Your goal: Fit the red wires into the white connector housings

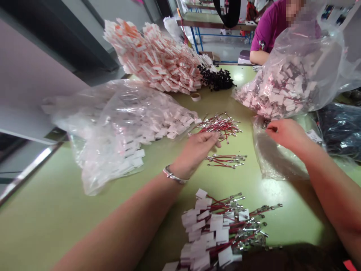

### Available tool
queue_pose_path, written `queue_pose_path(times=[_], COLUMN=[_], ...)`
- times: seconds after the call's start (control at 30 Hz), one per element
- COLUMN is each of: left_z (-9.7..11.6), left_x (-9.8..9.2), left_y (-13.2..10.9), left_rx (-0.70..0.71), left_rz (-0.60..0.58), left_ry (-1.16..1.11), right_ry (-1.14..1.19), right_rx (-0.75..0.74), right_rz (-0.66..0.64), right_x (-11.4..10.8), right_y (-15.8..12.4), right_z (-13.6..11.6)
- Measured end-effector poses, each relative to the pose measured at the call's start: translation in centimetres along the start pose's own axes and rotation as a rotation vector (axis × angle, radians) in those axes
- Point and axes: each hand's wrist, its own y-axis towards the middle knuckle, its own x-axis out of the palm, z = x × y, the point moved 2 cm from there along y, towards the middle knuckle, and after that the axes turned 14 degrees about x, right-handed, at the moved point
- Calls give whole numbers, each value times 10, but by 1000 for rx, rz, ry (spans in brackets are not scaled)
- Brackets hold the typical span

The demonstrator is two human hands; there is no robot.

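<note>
My left hand [199, 147], with a metal bracelet at the wrist, reaches across the green table [56, 210] and its curled fingers touch a loose heap of short red wires with metal ends [221, 125]. A smaller bunch of the same wires [227, 160] lies just to the right of that hand. My right hand [284, 131] is closed in a pinch at the mouth of a clear plastic bag of white tags [284, 90]; what it pinches is too small to name. Near me lies a pile of red wires with white tags fitted [220, 226].
A clear bag of white tags [118, 124] sprawls at the left. Behind it is a big heap of pink-and-white tagged pieces [158, 56] and a black bundle [217, 79]. A dark bag [341, 128] lies at the right. A person in a purple shirt [267, 30] sits across.
</note>
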Motion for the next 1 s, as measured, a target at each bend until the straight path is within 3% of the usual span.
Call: queue_pose_path(times=[0.13,0.3,0.43,0.6,0.7,0.83,1.0], left_z=[-2,-3,-3,1,4,6,6], left_x=[4,8,14,24,26,27,25], left_y=[-1,-4,-5,-11,-14,-16,-15], left_rx=[-8,-32,20,56,49,67,76], left_rz=[23,-42,-100,-192,-200,-190,-190], left_ry=[-89,-180,-168,-170,-207,-213,-189], right_ry=[-187,-176,-81,481,643,653,758], right_rx=[33,-21,-82,-136,-188,-263,-224], right_rz=[-101,-101,-57,-101,-147,-177,-170], right_x=[6,27,23,16,22,29,28], right_y=[21,24,15,-23,-42,-49,-46], right_z=[35,39,19,-35,-58,-63,-59])
